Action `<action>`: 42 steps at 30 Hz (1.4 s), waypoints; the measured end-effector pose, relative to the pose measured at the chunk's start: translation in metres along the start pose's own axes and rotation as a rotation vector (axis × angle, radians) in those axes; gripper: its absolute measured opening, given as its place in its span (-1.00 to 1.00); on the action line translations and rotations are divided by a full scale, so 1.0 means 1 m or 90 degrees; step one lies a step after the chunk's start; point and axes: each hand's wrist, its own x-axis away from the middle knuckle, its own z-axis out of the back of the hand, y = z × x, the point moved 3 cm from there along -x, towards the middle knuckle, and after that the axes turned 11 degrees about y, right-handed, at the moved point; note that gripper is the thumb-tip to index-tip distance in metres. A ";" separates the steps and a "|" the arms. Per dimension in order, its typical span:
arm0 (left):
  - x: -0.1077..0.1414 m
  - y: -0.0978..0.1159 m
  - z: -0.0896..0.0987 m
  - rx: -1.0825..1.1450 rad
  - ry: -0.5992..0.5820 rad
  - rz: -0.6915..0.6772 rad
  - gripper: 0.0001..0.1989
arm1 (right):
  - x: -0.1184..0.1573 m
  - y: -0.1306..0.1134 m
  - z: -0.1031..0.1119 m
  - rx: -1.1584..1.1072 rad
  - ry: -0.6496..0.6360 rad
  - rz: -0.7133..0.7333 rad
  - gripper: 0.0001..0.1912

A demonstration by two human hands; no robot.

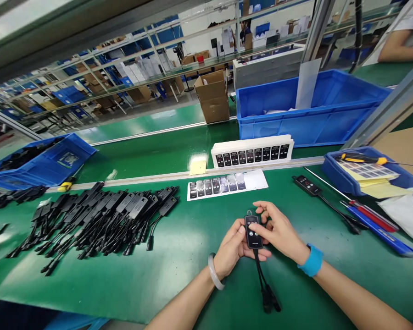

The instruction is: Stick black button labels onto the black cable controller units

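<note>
A small black controller (253, 239) with two short cable tails lies in my left hand (230, 250), whose fingers wrap its side and underside. My right hand (280, 231) has its thumb pressed on the controller's front label, near the buttons; its other fingers curl behind and beside the top. A metal loop sticks out of the controller's upper end. Beyond my hands lies a sheet of black labels (213, 185), partly used, with bare backing at its right. To the right rests another labelled controller (308, 185) with its cable.
Many black controllers (124, 206) are piled on the left. A label stack (253, 156) leans by the rail. Blue bins (313, 119) stand behind and at far left. A small blue tray (353, 176), screwdrivers (375, 215) and a blue-handled knife (382, 231) sit right.
</note>
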 end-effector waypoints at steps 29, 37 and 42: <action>-0.007 0.002 0.005 -0.063 0.102 -0.113 -0.50 | 0.016 -0.010 -0.019 0.061 -0.076 0.115 -0.33; -0.014 0.048 0.037 -0.819 0.239 -0.455 -0.65 | -0.020 0.006 0.030 0.517 0.068 0.228 -0.51; -0.026 0.058 0.066 -1.100 0.397 -0.395 -0.54 | -0.043 0.016 0.066 0.768 0.161 0.189 -0.54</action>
